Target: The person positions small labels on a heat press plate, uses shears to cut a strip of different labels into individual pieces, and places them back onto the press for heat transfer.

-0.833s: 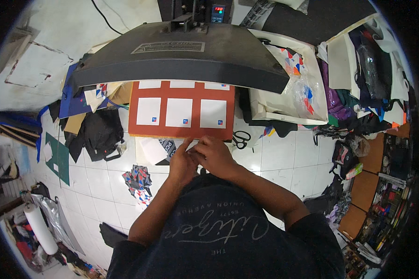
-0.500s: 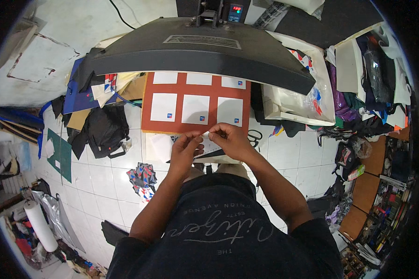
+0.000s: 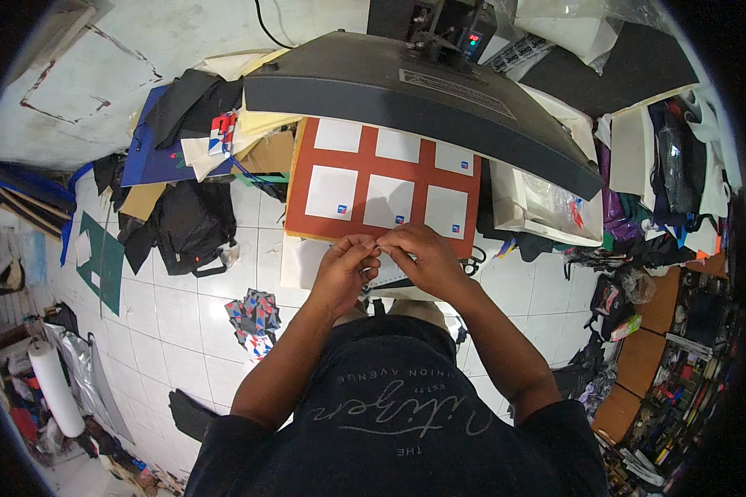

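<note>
In front of the heat press [image 3: 414, 87], left hand [image 3: 346, 269] and right hand [image 3: 427, 258] pinch fingertips together, on what I can't make out; likely fine handwork, needing steadiness next; printed white squares [image 3: 329, 189] lie on its red-brown pad [image 3: 423, 173]

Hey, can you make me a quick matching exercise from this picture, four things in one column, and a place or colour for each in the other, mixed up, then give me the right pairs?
Things:
1. Left hand
2. Squares
3. Roll
4. Mat

Places and colours:
A. In rows on the red pad
B. Green, at the left of the picture
C. Fingertips close to those of the right hand
D. White, at the lower left

Pairs: 1-C, 2-A, 3-D, 4-B.
</note>
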The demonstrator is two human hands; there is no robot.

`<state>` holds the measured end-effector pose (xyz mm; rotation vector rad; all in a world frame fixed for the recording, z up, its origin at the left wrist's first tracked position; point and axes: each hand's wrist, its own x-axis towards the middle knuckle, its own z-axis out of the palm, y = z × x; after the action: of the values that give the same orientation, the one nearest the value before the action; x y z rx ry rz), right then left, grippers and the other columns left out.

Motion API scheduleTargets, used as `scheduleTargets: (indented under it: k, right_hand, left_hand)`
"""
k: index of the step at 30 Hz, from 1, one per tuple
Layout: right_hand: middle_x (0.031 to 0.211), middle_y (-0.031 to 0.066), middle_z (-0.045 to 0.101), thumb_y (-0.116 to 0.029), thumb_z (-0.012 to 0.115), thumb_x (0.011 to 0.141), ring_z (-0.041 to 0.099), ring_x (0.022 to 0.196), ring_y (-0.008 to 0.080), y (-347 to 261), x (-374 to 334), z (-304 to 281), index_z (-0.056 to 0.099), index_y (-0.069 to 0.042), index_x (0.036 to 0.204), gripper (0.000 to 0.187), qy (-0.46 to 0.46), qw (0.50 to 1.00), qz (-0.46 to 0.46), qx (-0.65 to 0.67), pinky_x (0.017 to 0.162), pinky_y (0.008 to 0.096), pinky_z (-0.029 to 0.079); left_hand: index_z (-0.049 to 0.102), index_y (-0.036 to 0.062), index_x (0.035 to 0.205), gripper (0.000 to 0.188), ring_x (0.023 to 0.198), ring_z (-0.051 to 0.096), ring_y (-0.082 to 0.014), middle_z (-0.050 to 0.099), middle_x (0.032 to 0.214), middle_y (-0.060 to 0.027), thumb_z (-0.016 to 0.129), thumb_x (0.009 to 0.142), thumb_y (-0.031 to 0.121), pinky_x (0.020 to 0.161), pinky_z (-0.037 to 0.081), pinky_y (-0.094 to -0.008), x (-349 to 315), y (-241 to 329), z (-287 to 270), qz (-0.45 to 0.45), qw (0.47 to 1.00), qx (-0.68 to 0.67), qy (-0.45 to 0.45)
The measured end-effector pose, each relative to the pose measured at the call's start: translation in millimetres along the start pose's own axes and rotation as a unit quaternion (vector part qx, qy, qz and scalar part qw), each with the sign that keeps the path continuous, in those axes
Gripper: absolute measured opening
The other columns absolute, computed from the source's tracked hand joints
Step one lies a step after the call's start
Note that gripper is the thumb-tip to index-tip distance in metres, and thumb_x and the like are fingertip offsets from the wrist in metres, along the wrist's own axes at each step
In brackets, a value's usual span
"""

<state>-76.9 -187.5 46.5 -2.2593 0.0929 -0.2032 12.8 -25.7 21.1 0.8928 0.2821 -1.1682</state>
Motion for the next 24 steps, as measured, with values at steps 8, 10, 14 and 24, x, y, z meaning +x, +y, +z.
scheduleTargets:
  k: [8,10,14,24]
  right_hand:
    - [0.092,0.0067,0.064,-0.019,0.061,0.091,0.062,0.085,0.0157,-4,2,29,0.059,-0.006,0.106,0.021,0.048,0.942,0.224,0.244,0.073,0.0300,0.048]
    - [0.092,0.0060,0.064,-0.020,0.062,0.090,0.061,0.084,0.0138,-5,6,32,0.060,-0.005,0.105,0.021,0.047,0.935,0.235,0.261,0.074,0.0285,0.047]
    - [0.091,0.0060,0.064,-0.021,0.062,0.090,0.061,0.084,0.0141,-12,17,37,0.061,-0.004,0.099,0.019,0.036,0.933,0.255,0.253,0.075,0.0291,0.047]
    - [0.086,0.0086,0.063,-0.024,0.060,0.089,0.062,0.078,0.0207,0,41,21,0.062,-0.006,0.096,0.019,-0.037,0.983,0.175,0.044,0.071,0.0335,0.049]
  left_hand:
    - [0.060,0.0039,0.107,0.018,0.076,0.059,-0.0101,0.063,0.091,-0.0031,0.061,0.090,0.011,0.068,0.049,-0.0236,7,3,-17,0.121,0.988,0.074,0.053]
    - [0.061,0.0034,0.103,0.015,0.077,0.059,-0.0104,0.064,0.092,-0.0038,0.061,0.090,0.011,0.070,0.050,-0.0239,7,4,-14,0.131,0.988,0.066,0.052]
    - [0.060,0.0030,0.099,0.011,0.080,0.061,-0.0113,0.064,0.092,-0.0050,0.060,0.090,0.010,0.073,0.053,-0.0255,8,7,-17,0.130,0.990,0.048,0.033]
    - [0.059,0.0038,0.103,0.013,0.082,0.061,-0.0111,0.063,0.093,-0.0049,0.059,0.090,0.008,0.072,0.051,-0.0249,12,7,-30,0.167,0.970,0.171,0.041]
